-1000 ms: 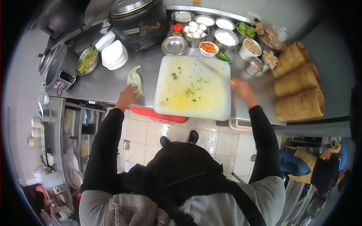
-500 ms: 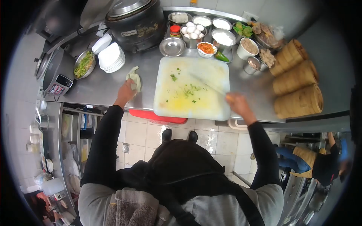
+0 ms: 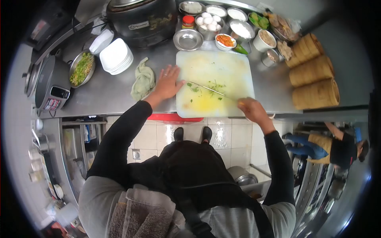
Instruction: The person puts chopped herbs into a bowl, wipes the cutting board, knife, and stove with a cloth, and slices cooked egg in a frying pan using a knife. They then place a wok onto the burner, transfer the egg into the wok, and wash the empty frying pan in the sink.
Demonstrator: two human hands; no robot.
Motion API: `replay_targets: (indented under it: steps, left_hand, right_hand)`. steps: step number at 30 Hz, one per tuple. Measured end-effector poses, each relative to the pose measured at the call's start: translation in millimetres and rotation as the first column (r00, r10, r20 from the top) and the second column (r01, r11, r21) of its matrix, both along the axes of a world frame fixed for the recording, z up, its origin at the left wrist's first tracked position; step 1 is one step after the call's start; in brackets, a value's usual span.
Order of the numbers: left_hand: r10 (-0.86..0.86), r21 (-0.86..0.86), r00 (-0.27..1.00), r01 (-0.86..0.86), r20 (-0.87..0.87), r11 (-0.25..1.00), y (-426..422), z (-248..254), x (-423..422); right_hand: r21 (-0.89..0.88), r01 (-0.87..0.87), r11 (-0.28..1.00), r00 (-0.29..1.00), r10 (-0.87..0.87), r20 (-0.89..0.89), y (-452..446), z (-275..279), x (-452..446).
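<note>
In the head view, the right hand [image 3: 253,110] had its grip closed round the knife [image 3: 206,87], the blade slanting over herb scraps [image 3: 216,85] on the cutting board [image 3: 202,61] at the worktop's [image 3: 107,91] front edge. The left hand [image 3: 167,84], spread and empty, was by the board's left edge; good control called for keeping blade and thumb apart.

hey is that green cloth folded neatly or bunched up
Bunched up: the green cloth lies in uneven creases beside the left hand.
</note>
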State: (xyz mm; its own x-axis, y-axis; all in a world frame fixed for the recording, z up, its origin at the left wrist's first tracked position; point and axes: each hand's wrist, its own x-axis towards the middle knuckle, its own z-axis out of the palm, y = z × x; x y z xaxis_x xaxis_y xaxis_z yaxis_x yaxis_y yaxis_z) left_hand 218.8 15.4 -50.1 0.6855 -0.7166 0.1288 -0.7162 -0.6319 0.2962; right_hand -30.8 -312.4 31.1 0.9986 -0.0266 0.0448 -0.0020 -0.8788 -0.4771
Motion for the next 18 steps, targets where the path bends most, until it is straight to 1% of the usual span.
replay_targets:
  steps: [1, 2, 3, 5, 6, 7, 9, 10, 11, 12, 13, 15, 16, 17, 18]
  left_hand:
    - [-0.029, 0.001, 1.000, 0.029, -0.009, 1.000, -1, -6, -6]
    - [-0.091, 0.031, 0.996, 0.091, -0.005, 0.995, -5, -12, -12]
    - [-0.157, 0.057, 0.988, 0.157, 0.000, 0.986, -10, -15, -19]
    - [-0.232, 0.074, 0.972, 0.233, -0.022, 0.970, -20, -17, -34]
    - [-0.265, 0.098, 0.964, 0.267, -0.032, 0.959, -24, -16, -40]
    - [-0.288, 0.092, 0.957, 0.290, -0.032, 0.953, -25, -12, -46]
    - [-0.395, 0.038, 0.917, 0.398, -0.056, 0.917, -20, -4, -54]
    - [-0.404, 0.037, 0.913, 0.406, -0.052, 0.913, -16, 2, -55]
    - [-0.315, -0.007, 0.946, 0.315, -0.071, 0.949, -10, 9, -56]
    - [-0.222, -0.049, 0.970, 0.218, -0.097, 0.975, -3, 12, -58]
    - [-0.226, -0.046, 0.969, 0.222, -0.098, 0.974, 6, 10, -64]
    - [-0.207, 0.104, 0.978, 0.207, -0.018, 0.973, 20, 2, -74]
    - [-0.198, 0.108, 0.980, 0.199, -0.018, 0.974, 21, -1, -80]
    - [-0.219, 0.070, 0.975, 0.221, -0.038, 0.973, 18, -5, -88]
    - [-0.240, 0.031, 0.969, 0.242, -0.053, 0.970, 14, -5, -94]
  right_hand:
    - [0.086, 0.024, 0.996, 0.999, -0.027, 0.030, 7, 2, -17]
    - [0.210, 0.195, 0.958, 0.981, -0.185, -0.064, 12, 6, -34]
    - [0.203, 0.232, 0.951, 0.972, -0.223, -0.069, 10, 6, -47]
    - [0.195, 0.534, 0.823, 0.843, -0.501, -0.196, 4, 1, -75]
    - [0.169, 0.526, 0.834, 0.850, -0.518, -0.090, 1, -8, -86]
    - [0.163, 0.546, 0.822, 0.838, -0.539, -0.089, 4, -13, -91]
    - [-0.064, 0.466, 0.883, 0.871, -0.444, 0.209, 17, -26, -92]
    - [-0.068, 0.457, 0.887, 0.874, -0.434, 0.220, 34, -22, -86]
    - [-0.064, 0.418, 0.906, 0.900, -0.403, 0.166, 51, -16, -84]
    - [-0.014, 0.418, 0.908, 0.903, -0.414, 0.118, 70, -16, -80]
    - [0.036, 0.417, 0.908, 0.906, -0.419, 0.068, 81, -16, -79]
    - [0.044, 0.396, 0.917, 0.913, -0.399, 0.088, 79, -11, -70]
    - [0.054, 0.372, 0.927, 0.920, -0.376, 0.110, 75, -11, -64]
    - [0.085, 0.402, 0.911, 0.909, -0.409, 0.081, 57, -17, -55]
    - [0.041, 0.402, 0.915, 0.907, -0.404, 0.121, 37, -21, -45]
